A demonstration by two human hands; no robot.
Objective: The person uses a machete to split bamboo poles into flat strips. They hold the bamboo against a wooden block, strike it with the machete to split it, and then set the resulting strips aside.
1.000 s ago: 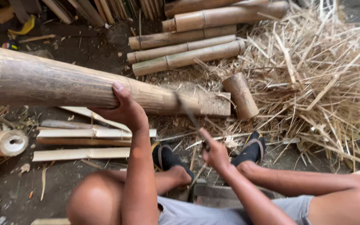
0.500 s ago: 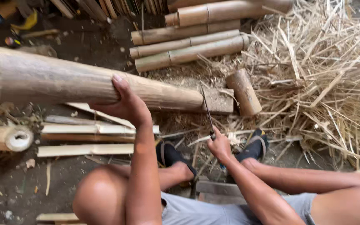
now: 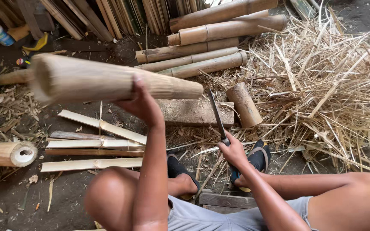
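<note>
My left hand [image 3: 144, 105] grips a thick bamboo pole [image 3: 108, 81] from below, holding it lifted and slanted, with its near cut end blurred at the upper left and its far end over a wooden block [image 3: 193, 112] on the ground. A long dark blade [image 3: 217, 114] is held in my right hand [image 3: 235, 150], its tip pointing up and away just right of the pole's far end. The blade stands apart from the pole. My knees and sandalled feet [image 3: 260, 156] sit below the hands.
A short bamboo stub [image 3: 243, 105] lies right of the block. Split bamboo slats [image 3: 93, 145] and a hollow bamboo section [image 3: 7, 154] lie at left. Whole poles [image 3: 202, 55] are stacked at the back, with a big heap of bamboo shavings [image 3: 326, 90] at right.
The pole's near end has swung up and toward the camera. My right hand stays low by my feet with the blade upright, after dropping from beside the pole a second ago.
</note>
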